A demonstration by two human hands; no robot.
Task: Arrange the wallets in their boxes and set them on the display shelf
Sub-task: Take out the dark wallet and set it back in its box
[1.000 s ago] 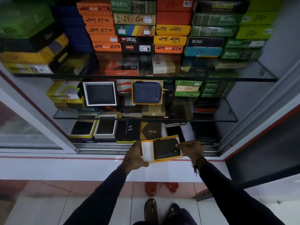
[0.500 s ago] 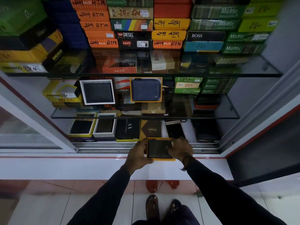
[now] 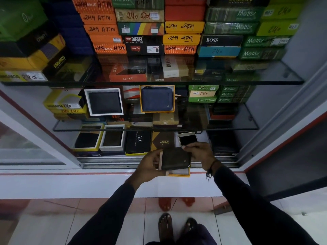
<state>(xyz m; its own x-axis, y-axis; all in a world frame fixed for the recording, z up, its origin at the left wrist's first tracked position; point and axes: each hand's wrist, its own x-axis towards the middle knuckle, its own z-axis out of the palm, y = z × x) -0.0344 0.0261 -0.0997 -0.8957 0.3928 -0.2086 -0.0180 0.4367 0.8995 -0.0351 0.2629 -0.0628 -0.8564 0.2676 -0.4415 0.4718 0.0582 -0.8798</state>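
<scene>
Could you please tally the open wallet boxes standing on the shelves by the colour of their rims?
White-rimmed boxes: 3
Yellow-rimmed boxes: 2
Total: 5

Dark long sleeves (image 3: 256, 206), dark wrist thread (image 3: 211, 167), sandals (image 3: 165, 227)
</scene>
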